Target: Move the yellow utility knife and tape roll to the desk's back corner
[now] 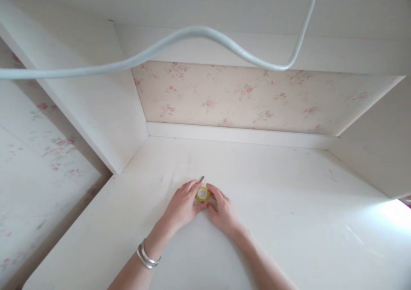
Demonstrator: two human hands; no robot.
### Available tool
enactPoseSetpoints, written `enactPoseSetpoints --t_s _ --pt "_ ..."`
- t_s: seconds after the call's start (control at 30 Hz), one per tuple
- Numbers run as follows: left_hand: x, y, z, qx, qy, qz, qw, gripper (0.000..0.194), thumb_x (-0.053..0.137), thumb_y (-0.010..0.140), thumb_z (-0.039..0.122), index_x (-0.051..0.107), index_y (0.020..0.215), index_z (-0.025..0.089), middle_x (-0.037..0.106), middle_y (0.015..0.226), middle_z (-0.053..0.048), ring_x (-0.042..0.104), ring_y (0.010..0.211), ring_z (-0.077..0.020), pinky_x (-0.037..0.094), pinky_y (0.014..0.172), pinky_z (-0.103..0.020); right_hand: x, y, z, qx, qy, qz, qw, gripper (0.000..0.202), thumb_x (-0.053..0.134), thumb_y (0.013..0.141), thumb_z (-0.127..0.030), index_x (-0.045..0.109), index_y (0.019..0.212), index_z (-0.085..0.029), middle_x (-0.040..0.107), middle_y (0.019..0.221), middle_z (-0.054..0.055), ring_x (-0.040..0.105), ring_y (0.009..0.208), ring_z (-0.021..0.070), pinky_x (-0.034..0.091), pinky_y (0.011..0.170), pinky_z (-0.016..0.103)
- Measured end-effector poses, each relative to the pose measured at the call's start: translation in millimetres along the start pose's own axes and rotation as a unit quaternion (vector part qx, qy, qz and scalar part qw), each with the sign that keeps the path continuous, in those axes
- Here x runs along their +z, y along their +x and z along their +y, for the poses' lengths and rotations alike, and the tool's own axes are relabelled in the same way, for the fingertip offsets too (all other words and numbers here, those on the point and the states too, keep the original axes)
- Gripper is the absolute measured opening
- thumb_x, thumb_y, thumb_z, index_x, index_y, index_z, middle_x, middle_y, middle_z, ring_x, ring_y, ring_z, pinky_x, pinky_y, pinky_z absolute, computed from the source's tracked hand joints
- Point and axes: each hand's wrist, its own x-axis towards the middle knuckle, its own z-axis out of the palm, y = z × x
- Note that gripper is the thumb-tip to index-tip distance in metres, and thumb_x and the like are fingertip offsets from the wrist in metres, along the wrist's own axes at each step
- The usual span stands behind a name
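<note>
Yellow-rimmed disc (pixel 202 194), lower centre of the frame, sits clamped in the grip of both left hand (pixel 182 202) and right hand (pixel 224 213), and might slip onto the white surface (pixel 289 238) if either loosens.

No readable text; no legible labels, brands, numbers or signs on any surface.

A smooth white tabletop (pixel 276 247) spread out around the left hand (pixel 183 202) and the right hand (pixel 224 210). Between their fingers was a yellow-rimmed roll (pixel 202 200); whether it touched the surface could not be told. Faint grey smudges (pixel 173 179) marked the top just beyond the left hand, and pale streaks (pixel 354 234) showed well to the right of the right hand.
</note>
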Motion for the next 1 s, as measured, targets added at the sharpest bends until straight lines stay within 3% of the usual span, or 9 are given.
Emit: enactPoseSetpoints --t_s 0.17,0.3,0.4,0.53,0.7,1.0 --pt "13.7 -1 -1 0.005 0.033 0.009 0.999 0.044 0.057 0.084 0.029 0.049 0.127 0.024 0.054 0.13 -0.007 0.05 0.118 -0.0233 0.038 0.103 -0.038 2 2 11 0.053 0.061 0.051 0.995 0.051 0.045 0.074 -0.009 0.049 0.122 -0.023 0.061 0.115 0.008 0.062 0.1 0.0179 0.05 0.09 0.035" --pt "11.6 4 -9 0.003 0.015 0.005 1.0 0.044 0.054 0.085 0.027 0.046 0.129 0.025 0.053 0.131 -0.005 0.049 0.12 -0.0207 0.039 0.103 -0.034 0 3 11 0.082 0.056 0.048 0.994 0.044 0.047 0.077 -0.014 0.053 0.12 -0.024 0.064 0.103 0.006 0.064 0.09 0.0173 0.052 0.084 0.034" --pt "2.6 19 -28 -0.005 0.017 0.013 1.0 0.043 0.052 0.085 0.025 0.046 0.128 0.024 0.053 0.13 -0.005 0.05 0.119 -0.0198 0.039 0.103 -0.033 -2 4 7 0.085 0.046 0.039 0.995 0.041 0.047 0.078 -0.016 0.053 0.119 -0.023 0.065 0.101 0.005 0.063 0.088 0.0165 0.051 0.082 0.033" --pt "-14.6 49 -66 -0.066 0.052 0.024 0.996 0.042 0.054 0.082 0.026 0.049 0.124 0.021 0.053 0.129 -0.007 0.053 0.116 -0.0225 0.039 0.102 -0.035 -5 6 5 0.089 0.039 0.028 0.995 0.037 0.047 0.08 -0.017 0.054 0.115 -0.022 0.065 0.097 0.005 0.063 0.083 0.0152 0.05 0.077 0.03" --pt "-32.9 71 -98 -0.084 0.079 -0.014 0.993 0.04 0.058 0.078 0.028 0.054 0.116 0.018 0.057 0.12 -0.008 0.055 0.112 -0.0241 0.041 0.099 -0.035 -8 8 5 0.081 0.043 0.027 0.995 0.033 0.047 0.08 -0.018 0.055 0.112 -0.022 0.066 0.094 0.005 0.063 0.082 0.0146 0.049 0.073 0.026" --pt "-45.2 63 -99 -0.027 0.177 -0.048 0.983 0.035 0.06 0.074 0.028 0.058 0.107 0.018 0.049 0.133 -0.013 0.04 0.128 -0.0294 0.032 0.107 -0.04 -6 9 5 0.068 0.037 0.033 0.996 0.029 0.047 0.08 -0.017 0.057 0.107 -0.021 0.065 0.092 0.004 0.062 0.076 0.0133 0.047 0.069 0.025"
